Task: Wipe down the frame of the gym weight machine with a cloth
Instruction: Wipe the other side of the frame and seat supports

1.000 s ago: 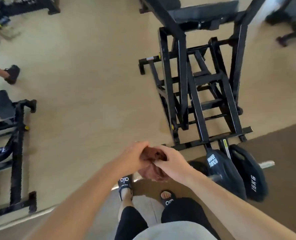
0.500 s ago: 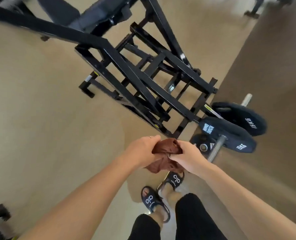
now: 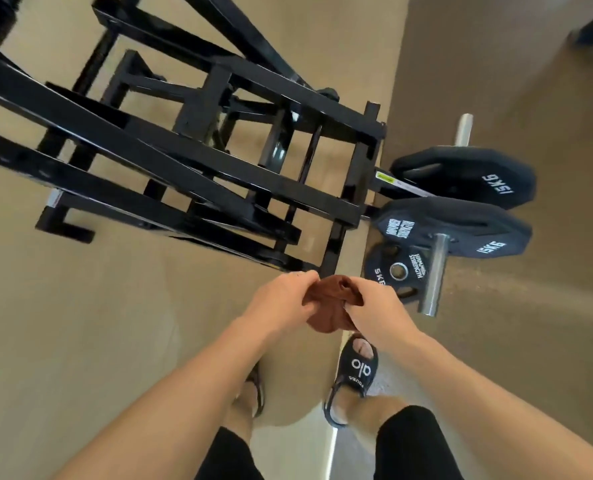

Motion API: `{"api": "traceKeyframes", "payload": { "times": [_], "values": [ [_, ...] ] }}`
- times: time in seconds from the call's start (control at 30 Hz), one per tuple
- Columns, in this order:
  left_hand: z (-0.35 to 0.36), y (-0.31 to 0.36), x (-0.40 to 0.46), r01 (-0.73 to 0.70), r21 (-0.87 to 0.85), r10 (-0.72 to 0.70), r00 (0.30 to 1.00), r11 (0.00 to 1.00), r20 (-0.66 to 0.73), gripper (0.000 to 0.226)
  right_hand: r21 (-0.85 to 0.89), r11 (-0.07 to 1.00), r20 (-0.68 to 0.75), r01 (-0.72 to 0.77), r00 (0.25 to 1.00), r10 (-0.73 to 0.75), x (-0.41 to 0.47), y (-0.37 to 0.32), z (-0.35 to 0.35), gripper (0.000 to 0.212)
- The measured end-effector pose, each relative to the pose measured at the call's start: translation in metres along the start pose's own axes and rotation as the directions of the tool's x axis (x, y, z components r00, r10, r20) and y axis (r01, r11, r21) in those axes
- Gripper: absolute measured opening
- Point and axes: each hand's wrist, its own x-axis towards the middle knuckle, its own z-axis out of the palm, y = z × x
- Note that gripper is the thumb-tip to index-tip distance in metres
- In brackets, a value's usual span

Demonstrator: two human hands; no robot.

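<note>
Two hands bunch a rust-brown cloth at waist height in front of a black weight machine frame, the left hand with its fingers curled over the cloth's upper left edge and the right hand pinching the upper right fold. No part of the cloth touches metal yet. The frame lies from 10 to 12 o'clock of the hands, its nearest corner post just above the left fingertips, and its long rails run from 10 o'clock down toward 4 o'clock, ending at the loaded plates. The left hand sits nearer the rails; the right is nearer the 15 kg plates and the steel sleeve at 2 o'clock, with a smaller 5 kg plate leaning below them. Judged from this, the first stroke would go up and left along a rail's length. Against the view a second ago, the machine now fills far more of the picture and has swung from upright to a diagonal, with the plates gone from below the frame to its right; the two-handed hold on the cloth is unchanged. A black sandal shows at 6 o'clock.
</note>
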Motion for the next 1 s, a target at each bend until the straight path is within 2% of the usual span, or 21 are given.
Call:
{"api": "traceKeyframes", "payload": {
  "times": [0.17,0.37,0.5,0.57,0.63,0.77,0.8,0.9,1.0],
  "values": [
    [0.052,-0.066,0.116,-0.056,0.149,0.068,0.995,0.987,-0.075,0.011,-0.008,1.0,-0.127,-0.002,0.992,0.001,0.108,0.051,0.052,0.039],
    [0.123,-0.128,0.246,-0.153,0.44,0.256,0.949,0.885,-0.186,0.029,-0.022,0.997,-0.361,0.069,0.93,-0.072,0.237,0.122,0.099,0.036],
    [0.158,-0.162,0.307,-0.158,0.625,0.408,0.869,0.765,-0.28,0.054,-0.199,0.972,-0.53,0.122,0.821,-0.212,0.314,0.153,0.116,0.044],
    [0.168,-0.171,0.332,-0.104,0.724,0.428,0.86,0.682,-0.279,0.052,-0.271,0.954,-0.587,0.126,0.764,-0.267,0.346,0.166,0.122,0.049],
    [0.174,-0.172,0.345,-0.046,0.824,0.431,0.868,0.564,-0.247,0.038,-0.351,0.925,-0.561,0.146,0.758,-0.332,0.369,0.185,0.136,0.056],
    [0.169,-0.165,0.343,-0.017,0.893,0.377,0.91,0.449,-0.172,0.014,-0.496,0.845,-0.26,0.201,0.894,-0.365,0.381,0.226,0.178,0.056],
    [0.166,-0.163,0.34,-0.009,0.898,0.378,0.909,0.439,-0.176,0.012,-0.492,0.847,-0.235,0.201,0.906,-0.352,0.377,0.229,0.185,0.057],
    [0.176,-0.168,0.335,-0.021,0.902,0.419,0.89,0.431,-0.179,0.02,-0.447,0.873,-0.259,0.197,0.905,-0.337,0.371,0.227,0.192,0.08],
    [0.199,-0.173,0.334,-0.063,0.923,0.388,0.916,0.379,-0.097,0.03,-0.365,0.91,-0.251,0.197,0.92,-0.3,0.379,0.228,0.183,0.073]
  ]
}}
